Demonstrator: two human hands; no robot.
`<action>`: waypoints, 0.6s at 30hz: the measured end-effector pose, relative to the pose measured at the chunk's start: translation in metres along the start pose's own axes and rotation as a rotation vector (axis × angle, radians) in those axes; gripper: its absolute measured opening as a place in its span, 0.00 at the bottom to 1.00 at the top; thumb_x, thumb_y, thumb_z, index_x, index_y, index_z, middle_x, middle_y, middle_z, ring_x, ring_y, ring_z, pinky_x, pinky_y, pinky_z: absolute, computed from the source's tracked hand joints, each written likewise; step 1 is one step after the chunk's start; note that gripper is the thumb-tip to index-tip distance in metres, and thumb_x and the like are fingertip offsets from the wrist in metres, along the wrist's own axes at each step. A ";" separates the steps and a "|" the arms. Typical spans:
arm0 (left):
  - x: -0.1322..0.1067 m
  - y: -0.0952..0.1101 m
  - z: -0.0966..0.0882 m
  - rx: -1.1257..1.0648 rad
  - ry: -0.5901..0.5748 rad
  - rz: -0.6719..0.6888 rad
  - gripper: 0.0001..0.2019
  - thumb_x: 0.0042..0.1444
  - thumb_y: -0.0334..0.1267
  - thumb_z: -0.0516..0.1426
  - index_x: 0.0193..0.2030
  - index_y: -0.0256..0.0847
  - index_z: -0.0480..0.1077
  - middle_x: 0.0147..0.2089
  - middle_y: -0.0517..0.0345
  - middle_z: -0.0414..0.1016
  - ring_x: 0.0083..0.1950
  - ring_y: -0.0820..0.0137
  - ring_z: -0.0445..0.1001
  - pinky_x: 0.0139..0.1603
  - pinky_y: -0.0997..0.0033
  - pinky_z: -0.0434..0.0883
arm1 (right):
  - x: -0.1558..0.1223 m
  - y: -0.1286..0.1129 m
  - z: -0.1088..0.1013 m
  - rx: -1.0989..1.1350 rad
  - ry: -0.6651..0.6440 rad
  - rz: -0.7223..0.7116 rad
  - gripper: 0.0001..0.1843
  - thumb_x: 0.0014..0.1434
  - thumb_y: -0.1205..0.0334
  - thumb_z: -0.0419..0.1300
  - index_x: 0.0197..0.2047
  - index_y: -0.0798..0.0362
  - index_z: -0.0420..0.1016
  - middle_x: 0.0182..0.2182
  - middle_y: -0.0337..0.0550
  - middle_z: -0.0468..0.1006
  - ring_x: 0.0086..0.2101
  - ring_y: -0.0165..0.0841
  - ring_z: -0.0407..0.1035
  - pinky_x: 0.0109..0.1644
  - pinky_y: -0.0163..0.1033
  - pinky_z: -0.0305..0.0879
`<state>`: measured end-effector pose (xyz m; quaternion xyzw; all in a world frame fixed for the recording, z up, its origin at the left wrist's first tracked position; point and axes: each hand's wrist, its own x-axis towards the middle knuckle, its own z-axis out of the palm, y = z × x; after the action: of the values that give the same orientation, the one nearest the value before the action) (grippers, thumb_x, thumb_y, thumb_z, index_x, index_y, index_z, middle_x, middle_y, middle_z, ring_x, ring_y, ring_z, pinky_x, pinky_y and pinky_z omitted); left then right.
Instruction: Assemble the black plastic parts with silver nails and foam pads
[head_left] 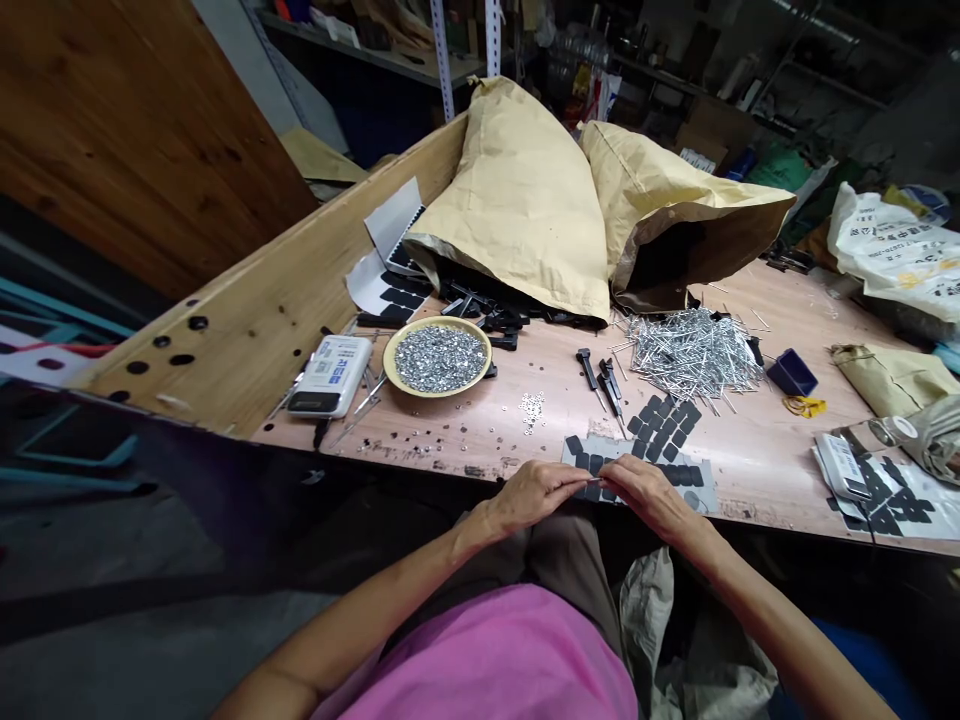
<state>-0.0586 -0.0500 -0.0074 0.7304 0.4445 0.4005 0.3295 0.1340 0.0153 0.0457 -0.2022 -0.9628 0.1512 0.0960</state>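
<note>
My left hand (534, 493) and my right hand (651, 492) meet over the table's front edge, fingertips pinched close together. A tiny, thin, light-coloured piece shows between them, too small to name. Beneath the fingers lies a grey sheet (701, 488) bearing rows of black rounded pads (686, 475). More black pads (664, 425) spread just beyond it. Two black tools with thin metal tips (611, 390) rest behind the sheet. Farther back is a heap of thin metal pins (694, 350). Small washer-like rings (532, 410) are scattered left of the sheet.
A yellow bowl (390, 372) full of small metal pieces stands left, beside a white box-shaped device (332, 375). Large paper sacks (525, 190) spill black parts behind. A wooden board (247, 340) edges the left side. At right are a dark blue tray (793, 373) and another white device (844, 467).
</note>
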 end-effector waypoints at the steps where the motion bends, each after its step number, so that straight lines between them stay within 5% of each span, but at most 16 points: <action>1: 0.000 -0.001 0.000 0.052 0.008 0.042 0.14 0.62 0.38 0.49 0.45 0.38 0.74 0.41 0.53 0.80 0.40 0.70 0.78 0.41 0.74 0.72 | 0.000 -0.001 0.000 -0.014 -0.003 -0.004 0.18 0.67 0.58 0.43 0.35 0.54 0.70 0.26 0.44 0.72 0.28 0.32 0.67 0.32 0.35 0.63; 12: -0.001 -0.003 0.006 0.556 0.271 0.376 0.14 0.64 0.32 0.45 0.39 0.36 0.72 0.21 0.61 0.72 0.22 0.76 0.71 0.23 0.79 0.65 | -0.001 -0.011 0.008 0.170 0.070 0.150 0.16 0.67 0.55 0.40 0.36 0.51 0.65 0.26 0.41 0.70 0.27 0.30 0.65 0.31 0.34 0.63; 18: 0.004 0.002 0.002 0.381 0.243 0.200 0.15 0.64 0.38 0.46 0.46 0.37 0.72 0.29 0.57 0.75 0.29 0.74 0.73 0.31 0.78 0.70 | 0.004 -0.012 0.000 0.181 0.110 0.199 0.16 0.67 0.53 0.42 0.35 0.51 0.64 0.28 0.41 0.70 0.29 0.30 0.66 0.34 0.34 0.64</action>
<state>-0.0554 -0.0476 -0.0056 0.7662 0.4738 0.4249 0.0887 0.1265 0.0066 0.0499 -0.2952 -0.9136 0.2351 0.1512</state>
